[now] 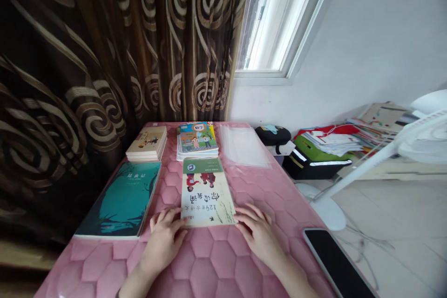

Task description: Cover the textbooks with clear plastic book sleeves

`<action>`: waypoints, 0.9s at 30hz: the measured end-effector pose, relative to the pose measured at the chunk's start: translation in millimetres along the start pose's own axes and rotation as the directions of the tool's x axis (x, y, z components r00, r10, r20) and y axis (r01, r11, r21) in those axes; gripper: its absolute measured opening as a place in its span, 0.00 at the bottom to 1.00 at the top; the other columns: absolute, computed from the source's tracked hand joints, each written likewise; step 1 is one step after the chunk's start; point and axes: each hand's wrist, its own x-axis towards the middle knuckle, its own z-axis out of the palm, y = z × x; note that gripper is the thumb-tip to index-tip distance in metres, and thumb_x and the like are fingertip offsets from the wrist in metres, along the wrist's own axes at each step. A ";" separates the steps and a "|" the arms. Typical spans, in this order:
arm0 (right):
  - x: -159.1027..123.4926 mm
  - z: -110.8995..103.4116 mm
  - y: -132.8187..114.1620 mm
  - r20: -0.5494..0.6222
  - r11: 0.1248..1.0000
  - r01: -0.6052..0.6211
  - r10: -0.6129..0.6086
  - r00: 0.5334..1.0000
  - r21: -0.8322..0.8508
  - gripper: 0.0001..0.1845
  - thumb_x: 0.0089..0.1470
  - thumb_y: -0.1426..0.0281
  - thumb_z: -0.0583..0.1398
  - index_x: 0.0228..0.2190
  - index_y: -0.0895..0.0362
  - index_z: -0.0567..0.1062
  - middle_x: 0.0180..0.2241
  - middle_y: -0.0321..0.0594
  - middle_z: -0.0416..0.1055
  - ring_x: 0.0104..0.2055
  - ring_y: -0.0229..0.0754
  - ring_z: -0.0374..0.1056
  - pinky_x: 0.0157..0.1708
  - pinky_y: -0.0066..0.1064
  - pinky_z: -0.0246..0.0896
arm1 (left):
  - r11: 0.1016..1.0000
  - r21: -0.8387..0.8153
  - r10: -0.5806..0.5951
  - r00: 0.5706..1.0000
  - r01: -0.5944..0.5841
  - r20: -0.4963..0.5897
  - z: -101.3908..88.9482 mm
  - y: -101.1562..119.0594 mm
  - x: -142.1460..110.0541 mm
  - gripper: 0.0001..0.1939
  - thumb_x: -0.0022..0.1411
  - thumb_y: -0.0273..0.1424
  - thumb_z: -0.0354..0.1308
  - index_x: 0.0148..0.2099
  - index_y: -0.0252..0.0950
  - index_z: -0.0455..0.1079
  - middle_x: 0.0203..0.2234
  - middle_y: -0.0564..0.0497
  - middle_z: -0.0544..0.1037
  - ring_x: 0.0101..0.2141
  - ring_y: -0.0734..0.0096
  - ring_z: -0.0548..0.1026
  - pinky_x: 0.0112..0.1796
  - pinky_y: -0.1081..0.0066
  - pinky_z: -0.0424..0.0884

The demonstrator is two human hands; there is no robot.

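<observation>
A paperback book (206,195) with a green and cream cover and figures in red lies flat on the pink padded table cover, its print upside down to me. My left hand (166,233) is at its near left corner, fingers bent against the edge. At the opposite near corner, my right hand (256,228) has its fingertips on the right edge. Between them the two hands hold the book by its sides. Just beyond it is a stack of colourful textbooks (198,139). Left of my left hand lies a large teal book (120,200).
Small beige books (146,143) are stacked at the back left. Clear plastic sleeves (242,146) lie at the back right. A phone (337,263) rests along the right edge. Beyond that edge stand a white fan (370,163) and a green and black bag (312,160). A patterned curtain (167,46) hangs behind.
</observation>
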 end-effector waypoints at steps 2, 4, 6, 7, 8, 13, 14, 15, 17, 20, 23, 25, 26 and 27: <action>3.4 -2.5 -13.9 0.019 1.000 -0.002 0.002 1.000 0.000 0.09 0.59 0.67 0.57 0.39 0.47 0.77 0.53 0.37 0.72 0.61 0.52 0.58 0.54 0.49 0.53 | 1.000 0.012 0.028 0.999 -0.028 -0.019 3.5 11.8 3.2 0.10 0.57 0.27 0.59 0.41 0.43 0.76 0.52 0.47 0.75 0.52 0.53 0.68 0.51 0.49 0.62; 8.8 -0.7 -31.1 0.044 1.000 0.016 -0.016 0.999 0.003 0.07 0.58 0.66 0.59 0.38 0.49 0.76 0.54 0.38 0.71 0.61 0.52 0.56 0.53 0.48 0.53 | 0.998 -0.001 0.059 0.998 -0.059 -0.011 10.9 25.5 9.6 0.09 0.56 0.27 0.61 0.40 0.40 0.75 0.50 0.46 0.75 0.52 0.52 0.69 0.51 0.50 0.63; 14.7 5.2 -47.9 0.059 0.999 0.048 -0.049 0.997 0.015 0.06 0.57 0.66 0.60 0.38 0.49 0.75 0.54 0.38 0.70 0.62 0.52 0.56 0.55 0.48 0.52 | 0.996 -0.022 0.089 0.996 -0.088 0.002 19.8 38.3 17.6 0.10 0.57 0.26 0.60 0.42 0.40 0.74 0.49 0.46 0.76 0.51 0.54 0.69 0.50 0.52 0.63; 17.4 9.0 -54.8 0.061 0.998 0.064 -0.065 0.996 0.023 0.06 0.57 0.67 0.61 0.38 0.50 0.75 0.54 0.38 0.71 0.62 0.51 0.55 0.56 0.48 0.50 | 0.995 -0.025 0.098 0.995 -0.098 0.006 23.8 43.5 21.3 0.10 0.57 0.25 0.60 0.43 0.39 0.74 0.49 0.47 0.76 0.51 0.56 0.69 0.51 0.52 0.63; 19.7 12.7 -60.2 0.060 0.996 0.078 -0.080 0.995 0.030 0.05 0.57 0.67 0.61 0.37 0.50 0.75 0.53 0.39 0.71 0.62 0.51 0.56 0.57 0.49 0.49 | 0.994 -0.023 0.106 0.994 -0.106 0.007 27.1 47.5 24.4 0.11 0.58 0.24 0.59 0.44 0.39 0.73 0.48 0.47 0.76 0.51 0.57 0.70 0.51 0.52 0.63; 21.8 16.3 -57.1 0.049 0.995 0.083 -0.085 0.995 0.052 0.04 0.58 0.70 0.60 0.36 0.50 0.75 0.51 0.38 0.73 0.61 0.49 0.57 0.57 0.48 0.49 | 0.994 -0.001 0.108 0.994 -0.108 -0.002 27.9 41.8 24.0 0.09 0.60 0.24 0.58 0.42 0.41 0.74 0.48 0.49 0.76 0.51 0.57 0.69 0.50 0.52 0.62; 20.6 13.4 -50.7 0.051 0.996 0.072 -0.074 0.996 0.049 0.05 0.58 0.70 0.60 0.36 0.50 0.75 0.51 0.37 0.73 0.61 0.50 0.58 0.55 0.47 0.51 | 0.995 0.004 0.098 0.995 -0.098 -0.007 25.4 35.5 21.1 0.08 0.61 0.24 0.58 0.41 0.42 0.74 0.48 0.48 0.76 0.51 0.56 0.69 0.50 0.52 0.62; 19.0 9.9 -43.1 0.052 0.998 0.057 -0.059 0.997 0.041 0.05 0.58 0.70 0.59 0.36 0.50 0.76 0.51 0.37 0.73 0.60 0.50 0.58 0.54 0.47 0.52 | 0.996 0.011 0.085 0.996 -0.084 -0.016 22.6 28.1 17.8 0.08 0.60 0.25 0.59 0.41 0.42 0.75 0.49 0.48 0.76 0.51 0.56 0.69 0.49 0.51 0.62; 15.1 2.5 -26.4 0.048 1.000 0.022 -0.023 0.999 0.021 0.06 0.58 0.69 0.59 0.35 0.49 0.77 0.51 0.38 0.73 0.60 0.51 0.59 0.52 0.47 0.54 | 0.998 0.024 0.058 0.997 -0.057 -0.043 17.2 11.6 11.2 0.07 0.60 0.27 0.60 0.40 0.43 0.76 0.48 0.48 0.76 0.50 0.55 0.70 0.49 0.51 0.61; 9.4 -5.4 -5.3 0.023 1.000 -0.024 0.024 0.999 0.004 0.07 0.58 0.69 0.59 0.35 0.48 0.78 0.51 0.38 0.73 0.59 0.52 0.60 0.52 0.48 0.55 | 0.999 0.019 0.047 0.997 -0.046 -0.068 11.9 -9.0 4.6 0.10 0.60 0.28 0.60 0.42 0.47 0.77 0.47 0.50 0.76 0.50 0.56 0.70 0.50 0.52 0.61; 5.8 -7.5 4.4 0.012 1.000 -0.032 0.032 0.999 -0.001 0.09 0.57 0.69 0.58 0.37 0.46 0.78 0.51 0.37 0.73 0.59 0.51 0.60 0.53 0.48 0.55 | 0.999 -0.002 0.036 0.998 -0.036 -0.055 9.7 -16.6 3.0 0.13 0.59 0.26 0.60 0.43 0.50 0.77 0.47 0.51 0.75 0.51 0.57 0.69 0.50 0.53 0.61; 4.7 -7.6 5.0 0.024 0.999 -0.032 0.032 0.999 -0.004 0.09 0.57 0.70 0.58 0.37 0.46 0.78 0.51 0.37 0.73 0.59 0.51 0.60 0.54 0.49 0.54 | 1.000 -0.007 0.014 0.999 -0.014 -0.045 8.6 -14.8 3.1 0.13 0.59 0.25 0.60 0.42 0.50 0.77 0.48 0.51 0.75 0.52 0.56 0.68 0.50 0.53 0.61; 4.7 -7.4 3.7 0.031 0.999 -0.034 0.034 0.999 -0.007 0.09 0.57 0.69 0.58 0.38 0.46 0.78 0.52 0.37 0.72 0.60 0.51 0.59 0.54 0.49 0.54 | 1.000 -0.006 0.006 0.999 -0.006 -0.045 8.1 -12.4 3.2 0.13 0.58 0.25 0.60 0.42 0.49 0.77 0.49 0.51 0.75 0.52 0.56 0.68 0.51 0.52 0.61; 4.9 -7.2 1.4 0.037 0.999 -0.034 0.034 0.999 -0.011 0.09 0.57 0.69 0.58 0.38 0.46 0.77 0.52 0.37 0.72 0.61 0.52 0.58 0.54 0.50 0.53 | 1.000 -0.002 0.000 0.999 0.000 -0.048 7.8 -9.2 3.4 0.12 0.58 0.25 0.59 0.41 0.48 0.77 0.49 0.51 0.74 0.52 0.56 0.68 0.51 0.51 0.60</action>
